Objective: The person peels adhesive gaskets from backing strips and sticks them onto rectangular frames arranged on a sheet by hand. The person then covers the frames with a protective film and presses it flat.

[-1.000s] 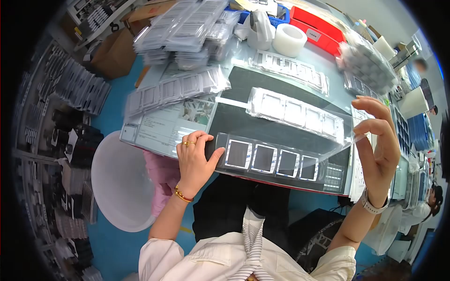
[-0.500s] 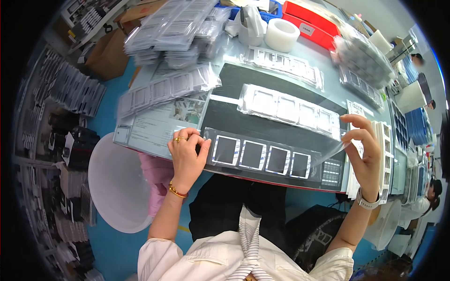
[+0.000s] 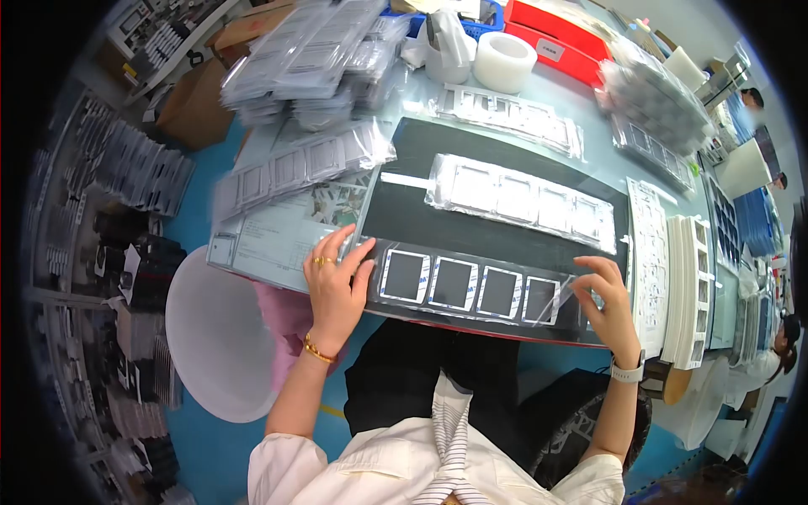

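Note:
A strip of dark rectangular panels with white frames [image 3: 454, 282] lies along the near edge of the black work mat [image 3: 404, 210]. Clear film [image 3: 545, 305] shows over its right end. My left hand [image 3: 337, 278] is at the strip's left end, fingers apart, index finger and thumb beside the edge. My right hand [image 3: 606, 305] is at the right end, thumb and forefinger bent together at the film's edge. Just beyond lies a shiny clear plastic tray with square recesses [image 3: 522, 202].
Stacked plastic trays [image 3: 311, 55] stand at the back left, with a loose tray [image 3: 295, 168] nearer. A film roll [image 3: 505, 63] and red box [image 3: 555, 38] are at the back. White frame strips [image 3: 686, 290] lie right. A white bin [image 3: 215, 337] stands below left.
My right hand has moved left and down toward the strip, bringing the clear film's raised right end lower. My left hand's fingers have spread at the left end.

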### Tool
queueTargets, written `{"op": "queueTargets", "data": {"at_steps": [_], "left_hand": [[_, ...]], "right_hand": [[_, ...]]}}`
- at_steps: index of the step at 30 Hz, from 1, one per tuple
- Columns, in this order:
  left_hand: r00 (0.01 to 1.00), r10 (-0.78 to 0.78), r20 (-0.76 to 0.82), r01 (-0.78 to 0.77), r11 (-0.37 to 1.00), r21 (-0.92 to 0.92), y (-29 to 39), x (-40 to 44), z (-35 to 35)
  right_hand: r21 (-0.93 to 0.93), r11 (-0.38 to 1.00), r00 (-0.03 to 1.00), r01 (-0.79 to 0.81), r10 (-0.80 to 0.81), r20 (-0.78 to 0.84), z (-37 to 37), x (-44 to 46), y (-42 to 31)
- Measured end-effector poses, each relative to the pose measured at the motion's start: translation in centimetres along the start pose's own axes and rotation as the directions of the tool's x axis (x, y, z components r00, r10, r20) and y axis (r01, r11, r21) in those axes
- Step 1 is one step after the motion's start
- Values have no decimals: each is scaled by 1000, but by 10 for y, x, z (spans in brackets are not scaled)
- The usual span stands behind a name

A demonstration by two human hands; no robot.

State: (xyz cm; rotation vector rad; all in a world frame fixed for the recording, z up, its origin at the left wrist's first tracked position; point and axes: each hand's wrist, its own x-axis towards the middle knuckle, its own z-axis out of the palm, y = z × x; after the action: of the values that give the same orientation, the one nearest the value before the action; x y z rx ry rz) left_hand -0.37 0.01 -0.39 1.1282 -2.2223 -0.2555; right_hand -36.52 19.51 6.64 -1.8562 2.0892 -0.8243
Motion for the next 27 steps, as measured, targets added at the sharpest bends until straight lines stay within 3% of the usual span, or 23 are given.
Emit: {"op": "queueTargets", "data": {"at_steps": [2, 5, 7, 9, 11, 13, 15, 19, 23, 24, 27], "left_hand": [[1000, 28, 13, -27, 996, -80, 10, -2, -3], [992, 119, 51, -103, 965, -243, 46, -6, 6], [967, 229, 108, -180, 921, -345, 77, -6, 16], [935, 315, 162, -225, 882, -413, 101, -4, 31], [903, 361, 233, -274, 902, -334, 105, -5, 49], [839, 379, 391, -391, 919, -52, 98, 1, 44], [841, 278, 465, -290, 956, -47, 77, 1, 31], [893, 157, 422, -208, 975, 78, 22, 1, 2], [911, 86, 403, -154, 978, 139, 0, 9, -9], [960, 111, 257, -145, 983, 117, 1, 10, -6], [948, 12, 318, -43, 995, 91, 3, 26, -9]], "right_hand": [[-69, 997, 999, -31, 28, -45, -3, -5, -3], [-25, 991, 969, -130, 122, -216, 4, -10, -21], [97, 989, 964, -111, 131, -234, 21, -6, -48], [118, 993, 984, 9, 12, -176, 61, 2, -69], [133, 989, 988, 71, -51, -148, 108, 8, -84], [-80, 993, 987, 90, -99, -125, 128, 8, -80], [-250, 968, 1000, -23, 19, -17, 114, -2, -62], [-365, 912, 982, -188, 173, -75, 77, -33, -17], [-334, 933, 987, -132, 93, -132, 56, -35, 0], [-348, 930, 967, -122, 34, -251, 53, -31, 0], [-255, 929, 940, -267, 194, -280, 47, -23, 0]]}}
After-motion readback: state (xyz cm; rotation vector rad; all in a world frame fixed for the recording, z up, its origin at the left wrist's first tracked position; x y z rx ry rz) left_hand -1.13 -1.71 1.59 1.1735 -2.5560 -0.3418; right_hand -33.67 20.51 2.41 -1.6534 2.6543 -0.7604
